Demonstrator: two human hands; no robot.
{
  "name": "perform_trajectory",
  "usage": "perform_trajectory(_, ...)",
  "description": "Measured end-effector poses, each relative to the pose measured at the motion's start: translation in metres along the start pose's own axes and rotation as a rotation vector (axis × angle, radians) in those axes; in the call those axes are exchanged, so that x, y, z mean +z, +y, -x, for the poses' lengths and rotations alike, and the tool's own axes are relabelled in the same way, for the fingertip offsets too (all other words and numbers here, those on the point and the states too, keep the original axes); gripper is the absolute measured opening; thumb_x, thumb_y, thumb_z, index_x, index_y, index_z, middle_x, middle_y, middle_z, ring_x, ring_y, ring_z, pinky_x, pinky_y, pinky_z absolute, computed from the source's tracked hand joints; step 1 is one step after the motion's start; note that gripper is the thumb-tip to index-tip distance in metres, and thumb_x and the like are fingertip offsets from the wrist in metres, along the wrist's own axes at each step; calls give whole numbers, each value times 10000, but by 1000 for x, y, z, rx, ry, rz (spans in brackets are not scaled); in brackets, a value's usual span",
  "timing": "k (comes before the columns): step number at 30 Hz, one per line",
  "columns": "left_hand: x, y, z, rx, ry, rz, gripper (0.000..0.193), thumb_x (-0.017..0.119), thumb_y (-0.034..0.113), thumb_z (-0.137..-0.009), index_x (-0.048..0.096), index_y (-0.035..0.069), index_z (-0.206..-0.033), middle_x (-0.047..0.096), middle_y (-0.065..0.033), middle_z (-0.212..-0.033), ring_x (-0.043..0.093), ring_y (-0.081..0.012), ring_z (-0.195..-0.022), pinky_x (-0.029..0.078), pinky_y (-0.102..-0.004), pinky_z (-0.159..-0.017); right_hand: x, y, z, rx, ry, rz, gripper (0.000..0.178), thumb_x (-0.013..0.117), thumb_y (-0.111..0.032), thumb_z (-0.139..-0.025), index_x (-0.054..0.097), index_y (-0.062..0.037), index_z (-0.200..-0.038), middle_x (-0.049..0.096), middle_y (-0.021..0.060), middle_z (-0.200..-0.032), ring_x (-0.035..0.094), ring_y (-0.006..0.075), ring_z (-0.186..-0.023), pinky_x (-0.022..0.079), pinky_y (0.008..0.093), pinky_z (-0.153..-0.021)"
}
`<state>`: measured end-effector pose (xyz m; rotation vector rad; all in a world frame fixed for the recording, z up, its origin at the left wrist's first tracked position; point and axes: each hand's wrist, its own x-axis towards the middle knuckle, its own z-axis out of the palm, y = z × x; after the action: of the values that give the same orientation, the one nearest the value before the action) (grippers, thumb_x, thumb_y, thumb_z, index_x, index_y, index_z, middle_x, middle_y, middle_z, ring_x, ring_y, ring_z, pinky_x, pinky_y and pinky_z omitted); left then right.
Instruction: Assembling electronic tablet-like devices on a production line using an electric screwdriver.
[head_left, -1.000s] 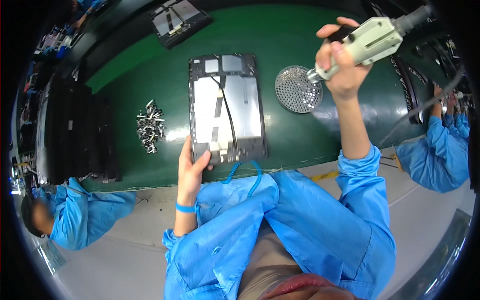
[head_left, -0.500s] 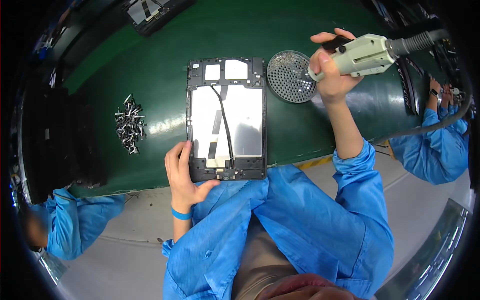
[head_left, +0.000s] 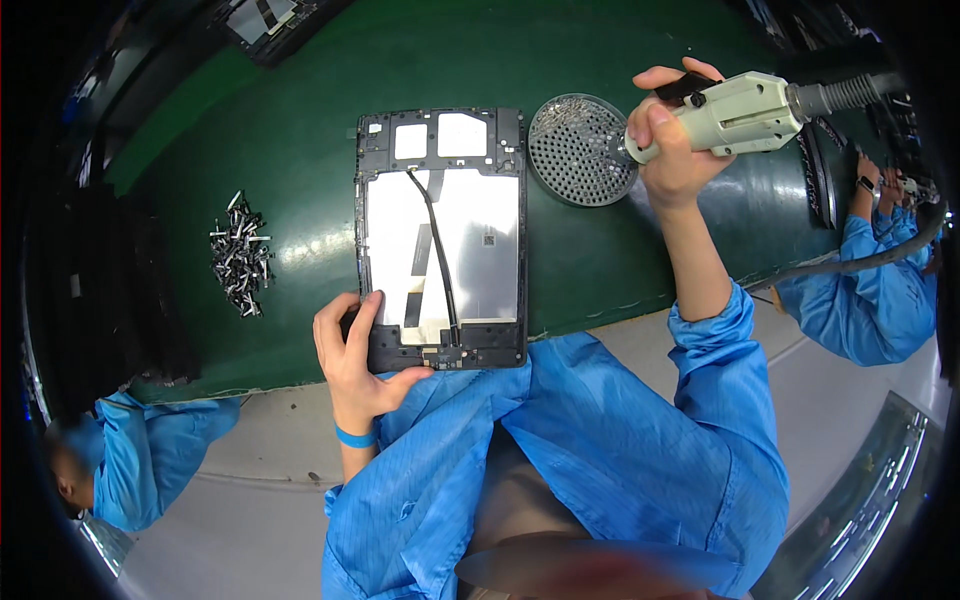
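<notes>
A tablet with its back off [head_left: 485, 215] lies on the green bench in front of me. It shows silver plates, a black frame and a thin black cable running down its middle. My left hand [head_left: 355, 372] grips its lower left corner, with fingers along the left side and the thumb at the near edge. In my right hand [head_left: 678, 165] is a pale green electric screwdriver [head_left: 745, 115], held nearly level. Its nose end is at the right rim of a round dish with many holes [head_left: 580, 170], which holds small shiny screws. The bit tip cannot be made out.
Left of the tablet is a heap of small black and silver parts [head_left: 240, 258]. Dark stacked pieces [head_left: 110, 290] stand farther left. Another opened tablet [head_left: 262, 22] lies at the far left. A thick hose [head_left: 850, 265] curves on the right. Blue-sleeved people [head_left: 165, 455] sit at both sides.
The whole view has shifted slightly. Both hands keep their holds, and the screwdriver stays at the dish's right rim. The left fingers are a little more bent.
</notes>
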<state>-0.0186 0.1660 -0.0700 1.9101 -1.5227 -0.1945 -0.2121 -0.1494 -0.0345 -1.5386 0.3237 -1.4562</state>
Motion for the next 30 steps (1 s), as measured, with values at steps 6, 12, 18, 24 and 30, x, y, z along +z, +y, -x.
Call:
perform_trajectory(6,0,-1,0,-7,1,7,920,704,697,-638,581,-29,-1189,503,-203,-1116,543,-330,-973,470,-413,-822,2,0,3,17,-25,-8,441,566,38,-778,447,69,-1201,640,214,-940,508,93,-518,440,233,-463)
perform_trajectory(12,0,1,0,-20,13,34,885,731,665,-620,598,-12,-1173,516,-202,-1097,535,-338,-966,457,-424,-823,1,2,3,32,-31,12,444,562,41,-775,442,72,-1202,638,211,-934,508,94,-516,438,231,-463)
perform_trajectory(18,0,0,-2,-31,19,55,860,752,641,-602,609,9,-1168,530,-201,-1083,526,-347,-965,442,-436,-825,-1,3,2,37,-19,25,442,556,43,-775,436,74,-1199,637,210,-933,509,94,-519,436,232,-464)
perform_trajectory(24,-6,5,-6,-65,62,183,848,749,617,-635,594,-15,-1179,526,-205,-1075,535,-329,-949,443,-403,-823,2,4,1,29,-26,-9,454,577,33,-779,431,71,-1207,637,201,-935,516,100,-523,435,228,-475)
perform_trajectory(30,-37,10,-105,-205,191,5,565,731,266,-767,536,-61,-1186,557,-170,-959,549,-305,-893,452,-382,-799,0,1,5,79,40,-23,461,579,35,-788,416,65,-1218,610,196,-956,502,113,-537,438,237,-489)
